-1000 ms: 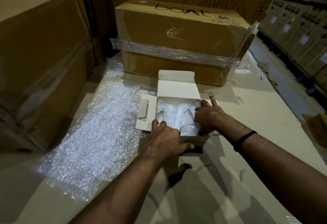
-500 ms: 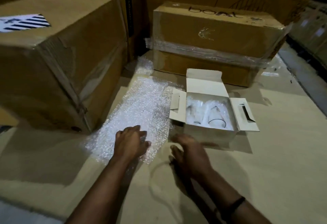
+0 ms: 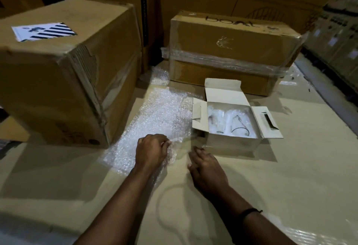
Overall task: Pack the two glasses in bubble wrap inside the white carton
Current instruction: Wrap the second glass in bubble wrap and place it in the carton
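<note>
The white carton (image 3: pixel 232 145) stands open on the cardboard surface, its flaps spread out. Inside lie two clear glasses, the left glass (image 3: pixel 218 121) and the right glass (image 3: pixel 239 124), side by side on white wrap. A sheet of bubble wrap (image 3: pixel 158 120) lies flat to the carton's left. My left hand (image 3: pixel 152 150) grips the near edge of that sheet, fingers curled into it. Just in front of the carton, my right hand (image 3: pixel 206 169) hovers low over the surface with fingers relaxed, holding nothing.
A big brown box (image 3: pixel 64 74) stands at the left, close to the bubble wrap. A taped brown box (image 3: pixel 232 51) sits right behind the carton. More boxes form a wall at the back. Stacked goods line the far right.
Both hands left the carton and drew back toward me. The left hand went onto the bubble wrap and now grips its edge. The view shifted left.
</note>
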